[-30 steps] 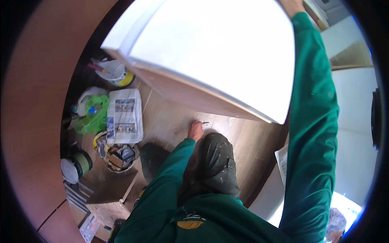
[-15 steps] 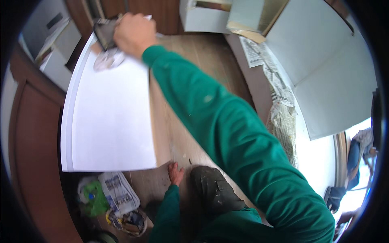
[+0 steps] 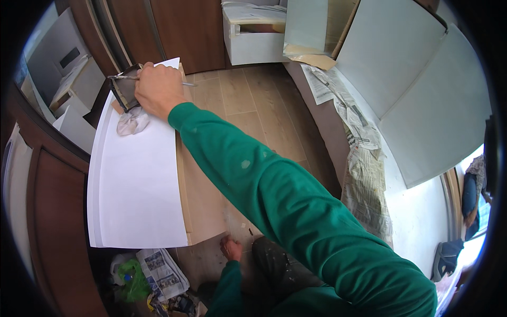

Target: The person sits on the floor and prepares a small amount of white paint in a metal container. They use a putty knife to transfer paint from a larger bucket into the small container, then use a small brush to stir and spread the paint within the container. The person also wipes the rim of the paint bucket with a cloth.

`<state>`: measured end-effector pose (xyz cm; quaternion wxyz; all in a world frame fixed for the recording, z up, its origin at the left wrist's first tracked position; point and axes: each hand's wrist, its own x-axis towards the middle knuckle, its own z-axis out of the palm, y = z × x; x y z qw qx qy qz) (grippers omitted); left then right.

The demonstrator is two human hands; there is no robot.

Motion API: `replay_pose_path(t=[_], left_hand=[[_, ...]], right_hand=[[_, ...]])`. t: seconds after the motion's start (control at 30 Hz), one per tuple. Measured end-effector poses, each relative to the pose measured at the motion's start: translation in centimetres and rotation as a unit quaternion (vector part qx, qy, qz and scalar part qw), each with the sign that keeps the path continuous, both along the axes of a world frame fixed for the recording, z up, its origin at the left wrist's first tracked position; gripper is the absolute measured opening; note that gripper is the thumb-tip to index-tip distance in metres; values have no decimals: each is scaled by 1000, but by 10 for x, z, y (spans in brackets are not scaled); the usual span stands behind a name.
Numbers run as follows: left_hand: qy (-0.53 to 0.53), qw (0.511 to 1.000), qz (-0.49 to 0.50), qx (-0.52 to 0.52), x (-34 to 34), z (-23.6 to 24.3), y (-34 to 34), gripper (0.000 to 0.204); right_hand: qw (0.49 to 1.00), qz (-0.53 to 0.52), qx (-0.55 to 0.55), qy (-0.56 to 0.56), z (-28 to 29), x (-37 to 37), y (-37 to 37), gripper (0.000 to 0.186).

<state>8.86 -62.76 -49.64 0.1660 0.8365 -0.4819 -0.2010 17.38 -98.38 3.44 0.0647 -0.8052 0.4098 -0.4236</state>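
At the far end of a white panel, my right hand is closed around a thin paintbrush. The brush lies crosswise, one end over a dark open box that stands by the panel's far left corner. My fingers are right against the box's side. Just in front of it sits a crumpled whitish cloth. My left hand is low down, beside the panel's near right corner, with its fingers loosely curled and nothing visible in them.
Newspaper covers a ledge on the right, below large pale panels. A white drawer unit stands at the back. Folded newspaper and a green bag lie at the lower left, near a brown door.
The view has shifted, so the panel appears lower. My right hand stays by the dark box, and the brush now shows clearly in it. My left hand's fingers look more curled.
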Motion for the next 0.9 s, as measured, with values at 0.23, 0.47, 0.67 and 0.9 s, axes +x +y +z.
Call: replay_pose_path(t=[0.23, 0.47, 0.67, 0.9], left_hand=[[232, 972, 18, 22, -25, 3, -4, 25], [173, 982, 59, 42, -4, 57, 32, 22], [54, 987, 72, 134, 40, 128, 158, 54], [49, 978, 127, 161, 43, 163, 267, 66]], right_hand=[[1000, 4, 8, 6, 3, -2, 3, 27], [998, -41, 10, 37, -2, -2, -6, 26], [997, -45, -1, 61, 1, -5, -21, 37], [995, 5, -48, 90, -1, -8, -18, 30]])
